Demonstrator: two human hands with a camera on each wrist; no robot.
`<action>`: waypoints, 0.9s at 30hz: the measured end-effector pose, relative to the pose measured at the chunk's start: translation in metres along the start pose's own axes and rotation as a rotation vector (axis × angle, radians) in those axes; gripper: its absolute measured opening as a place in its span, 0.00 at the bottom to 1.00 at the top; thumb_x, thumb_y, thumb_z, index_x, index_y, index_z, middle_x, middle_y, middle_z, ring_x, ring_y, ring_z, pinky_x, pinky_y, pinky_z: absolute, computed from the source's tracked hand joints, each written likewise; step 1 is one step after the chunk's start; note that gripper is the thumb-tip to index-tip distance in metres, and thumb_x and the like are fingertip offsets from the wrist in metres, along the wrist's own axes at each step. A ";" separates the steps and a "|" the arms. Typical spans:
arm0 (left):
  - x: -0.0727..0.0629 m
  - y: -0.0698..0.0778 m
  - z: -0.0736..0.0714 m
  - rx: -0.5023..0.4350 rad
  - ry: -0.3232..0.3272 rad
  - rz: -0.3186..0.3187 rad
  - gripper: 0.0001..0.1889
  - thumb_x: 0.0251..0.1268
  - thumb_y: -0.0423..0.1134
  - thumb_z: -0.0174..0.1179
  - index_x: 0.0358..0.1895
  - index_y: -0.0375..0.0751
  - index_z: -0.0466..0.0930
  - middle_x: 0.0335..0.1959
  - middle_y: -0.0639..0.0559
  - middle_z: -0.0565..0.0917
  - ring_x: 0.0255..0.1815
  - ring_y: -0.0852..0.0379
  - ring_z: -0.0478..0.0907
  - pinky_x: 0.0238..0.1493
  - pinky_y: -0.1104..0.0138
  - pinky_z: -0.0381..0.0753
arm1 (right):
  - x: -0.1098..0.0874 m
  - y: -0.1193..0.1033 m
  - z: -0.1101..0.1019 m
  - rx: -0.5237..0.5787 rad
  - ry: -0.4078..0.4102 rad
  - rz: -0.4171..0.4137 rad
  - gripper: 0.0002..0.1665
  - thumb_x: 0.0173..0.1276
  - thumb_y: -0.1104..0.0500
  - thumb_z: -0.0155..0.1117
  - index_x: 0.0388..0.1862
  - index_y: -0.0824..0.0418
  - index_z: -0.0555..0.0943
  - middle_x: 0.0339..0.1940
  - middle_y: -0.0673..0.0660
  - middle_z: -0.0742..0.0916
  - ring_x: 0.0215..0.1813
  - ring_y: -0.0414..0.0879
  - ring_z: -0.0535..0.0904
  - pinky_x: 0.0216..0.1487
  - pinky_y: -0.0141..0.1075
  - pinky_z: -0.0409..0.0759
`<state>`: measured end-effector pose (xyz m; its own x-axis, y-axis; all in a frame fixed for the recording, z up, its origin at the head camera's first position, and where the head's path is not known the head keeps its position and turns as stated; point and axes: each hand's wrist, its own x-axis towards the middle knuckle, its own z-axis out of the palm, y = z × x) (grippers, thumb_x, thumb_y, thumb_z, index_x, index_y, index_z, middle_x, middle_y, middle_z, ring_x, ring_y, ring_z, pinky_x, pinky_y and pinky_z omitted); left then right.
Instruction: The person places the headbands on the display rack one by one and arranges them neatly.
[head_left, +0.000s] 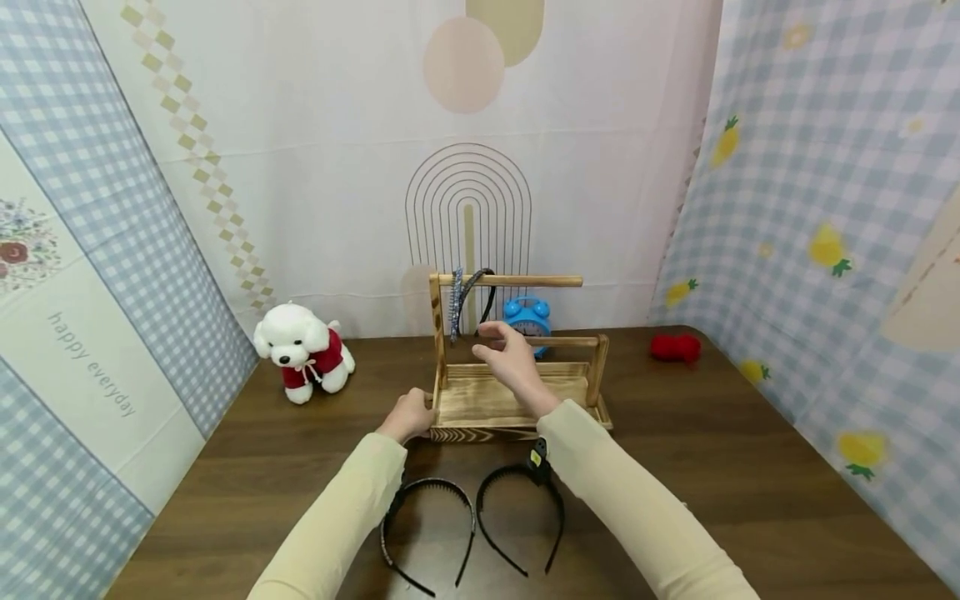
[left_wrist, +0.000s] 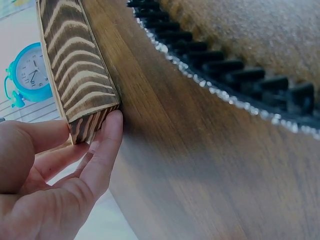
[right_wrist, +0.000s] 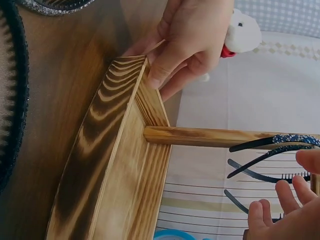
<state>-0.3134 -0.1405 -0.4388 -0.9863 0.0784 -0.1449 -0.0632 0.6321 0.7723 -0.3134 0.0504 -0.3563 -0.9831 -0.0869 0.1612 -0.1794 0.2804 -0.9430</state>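
Note:
A wooden rack (head_left: 487, 434) with a shallow tray and two bars stands on the table. My left hand (head_left: 408, 414) pinches the tray's left end, thumb on one side and fingers on the other, as the left wrist view (left_wrist: 65, 175) also shows. From the upper bar (head_left: 536, 282) hang a blue glittery headband (head_left: 456, 308) and a dark headband (head_left: 467, 293). Just beside them is my right hand (head_left: 512, 358), fingers loosely bent and holding nothing. On the table in front lie a silver-edged headband (head_left: 435, 481) and a black headband (head_left: 512, 469).
Behind the rack stands a blue alarm clock (head_left: 527, 313). A white toy dog (head_left: 300, 346) in red sits at the left, and a red bundle (head_left: 675, 348) lies at the right back. Patterned cloth walls (head_left: 337, 208) enclose the table (head_left: 712, 467).

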 end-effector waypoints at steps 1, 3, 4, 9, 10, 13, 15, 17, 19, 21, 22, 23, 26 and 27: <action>-0.001 0.000 0.000 0.002 0.001 0.000 0.19 0.71 0.28 0.53 0.61 0.22 0.73 0.56 0.27 0.78 0.32 0.50 0.85 0.29 0.64 0.87 | 0.001 0.000 0.002 -0.016 -0.008 -0.003 0.21 0.70 0.58 0.63 0.62 0.55 0.77 0.62 0.55 0.80 0.62 0.54 0.74 0.59 0.49 0.78; -0.001 0.000 0.000 0.000 0.002 -0.003 0.19 0.71 0.29 0.53 0.62 0.23 0.73 0.56 0.27 0.79 0.33 0.50 0.85 0.29 0.64 0.87 | 0.001 0.002 0.005 -0.038 -0.021 -0.009 0.22 0.70 0.58 0.63 0.62 0.55 0.76 0.62 0.54 0.80 0.63 0.54 0.74 0.59 0.49 0.78; -0.002 0.000 0.001 0.004 0.002 -0.004 0.19 0.71 0.29 0.52 0.62 0.23 0.73 0.56 0.28 0.78 0.33 0.50 0.85 0.30 0.64 0.87 | 0.001 0.003 0.006 -0.043 -0.027 -0.013 0.22 0.70 0.58 0.63 0.62 0.57 0.76 0.62 0.55 0.80 0.63 0.54 0.74 0.60 0.49 0.77; -0.003 0.000 0.001 0.012 0.005 0.000 0.20 0.71 0.29 0.53 0.63 0.24 0.72 0.59 0.28 0.77 0.34 0.50 0.85 0.29 0.65 0.87 | -0.015 0.011 0.005 -0.025 -0.060 -0.019 0.21 0.68 0.61 0.64 0.59 0.60 0.77 0.58 0.59 0.82 0.61 0.56 0.76 0.63 0.50 0.76; -0.003 0.000 0.001 0.014 0.008 -0.001 0.20 0.71 0.29 0.53 0.63 0.24 0.72 0.59 0.28 0.76 0.34 0.49 0.85 0.29 0.65 0.87 | -0.019 0.013 0.003 -0.019 -0.072 -0.019 0.21 0.68 0.62 0.64 0.59 0.61 0.77 0.58 0.61 0.82 0.61 0.57 0.76 0.63 0.50 0.76; -0.002 0.001 0.001 0.015 0.011 0.001 0.20 0.70 0.29 0.53 0.63 0.24 0.73 0.59 0.28 0.77 0.34 0.49 0.85 0.29 0.65 0.87 | -0.035 0.019 -0.005 -0.015 -0.114 0.004 0.21 0.68 0.63 0.64 0.59 0.61 0.76 0.59 0.63 0.81 0.61 0.58 0.76 0.63 0.51 0.76; -0.002 0.003 0.001 0.017 0.009 -0.002 0.21 0.71 0.29 0.53 0.64 0.24 0.72 0.60 0.28 0.77 0.34 0.50 0.84 0.29 0.65 0.87 | -0.046 0.024 -0.013 -0.048 -0.136 0.022 0.22 0.67 0.62 0.64 0.60 0.62 0.75 0.59 0.63 0.81 0.61 0.59 0.76 0.61 0.51 0.77; -0.001 0.004 0.001 0.013 0.001 -0.006 0.21 0.71 0.29 0.53 0.64 0.24 0.71 0.60 0.28 0.77 0.32 0.51 0.84 0.29 0.66 0.86 | -0.057 0.030 -0.023 -0.099 -0.153 0.040 0.22 0.67 0.62 0.65 0.60 0.62 0.75 0.59 0.62 0.80 0.61 0.59 0.76 0.59 0.50 0.79; 0.000 0.005 0.001 0.016 -0.005 -0.012 0.22 0.72 0.29 0.53 0.65 0.24 0.70 0.60 0.29 0.76 0.30 0.53 0.83 0.28 0.66 0.86 | -0.068 0.036 -0.033 -0.155 -0.169 0.050 0.23 0.66 0.63 0.65 0.60 0.63 0.75 0.58 0.63 0.80 0.60 0.59 0.76 0.58 0.50 0.79; 0.001 0.006 0.000 0.014 -0.011 -0.023 0.22 0.72 0.30 0.53 0.66 0.25 0.69 0.61 0.29 0.76 0.28 0.54 0.82 0.28 0.66 0.86 | -0.078 0.042 -0.043 -0.205 -0.189 0.065 0.24 0.66 0.62 0.66 0.60 0.65 0.74 0.57 0.65 0.80 0.58 0.58 0.77 0.56 0.49 0.79; 0.001 0.005 0.000 0.014 -0.012 -0.027 0.22 0.72 0.30 0.53 0.67 0.25 0.69 0.61 0.29 0.75 0.27 0.55 0.82 0.28 0.66 0.86 | -0.083 0.046 -0.048 -0.229 -0.196 0.077 0.25 0.65 0.62 0.67 0.60 0.65 0.74 0.56 0.65 0.80 0.56 0.57 0.78 0.54 0.49 0.80; 0.001 0.005 0.000 0.015 -0.010 -0.029 0.22 0.72 0.30 0.53 0.67 0.25 0.68 0.61 0.29 0.75 0.26 0.55 0.82 0.28 0.66 0.86 | -0.088 0.049 -0.052 -0.245 -0.205 0.095 0.26 0.65 0.61 0.67 0.61 0.66 0.73 0.55 0.65 0.81 0.55 0.56 0.78 0.53 0.48 0.80; 0.002 0.003 0.000 0.017 -0.007 -0.028 0.22 0.72 0.30 0.52 0.67 0.25 0.69 0.61 0.29 0.76 0.26 0.55 0.82 0.28 0.66 0.86 | -0.103 0.061 -0.063 -0.293 -0.234 0.154 0.28 0.65 0.59 0.69 0.61 0.67 0.73 0.53 0.65 0.81 0.50 0.52 0.79 0.45 0.44 0.81; 0.001 0.002 -0.001 0.015 -0.008 -0.025 0.22 0.72 0.30 0.52 0.66 0.25 0.69 0.60 0.29 0.76 0.26 0.54 0.82 0.29 0.65 0.86 | -0.107 0.064 -0.065 -0.301 -0.244 0.180 0.29 0.65 0.58 0.69 0.60 0.68 0.73 0.52 0.64 0.81 0.47 0.50 0.80 0.42 0.43 0.81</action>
<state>-0.3150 -0.1398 -0.4373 -0.9833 0.0684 -0.1684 -0.0852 0.6451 0.7593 -0.2220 0.1402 -0.4151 -0.9687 -0.2246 -0.1058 -0.0443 0.5754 -0.8166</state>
